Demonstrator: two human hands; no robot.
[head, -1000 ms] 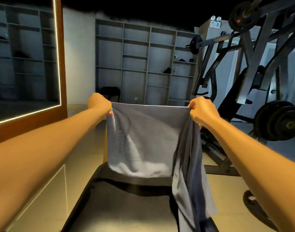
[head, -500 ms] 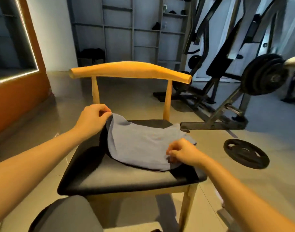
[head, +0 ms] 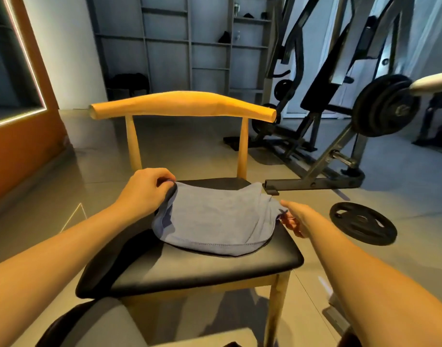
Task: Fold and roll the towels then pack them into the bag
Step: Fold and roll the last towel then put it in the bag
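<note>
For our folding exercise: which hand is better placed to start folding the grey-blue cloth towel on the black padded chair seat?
Probably the left hand: it grips a raised corner of the grey-blue cloth towel. The right hand only meets the edge, grip unclear.

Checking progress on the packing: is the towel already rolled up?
No, the towel lies spread loosely on the chair seat, its left corner gripped by the left hand.
</note>
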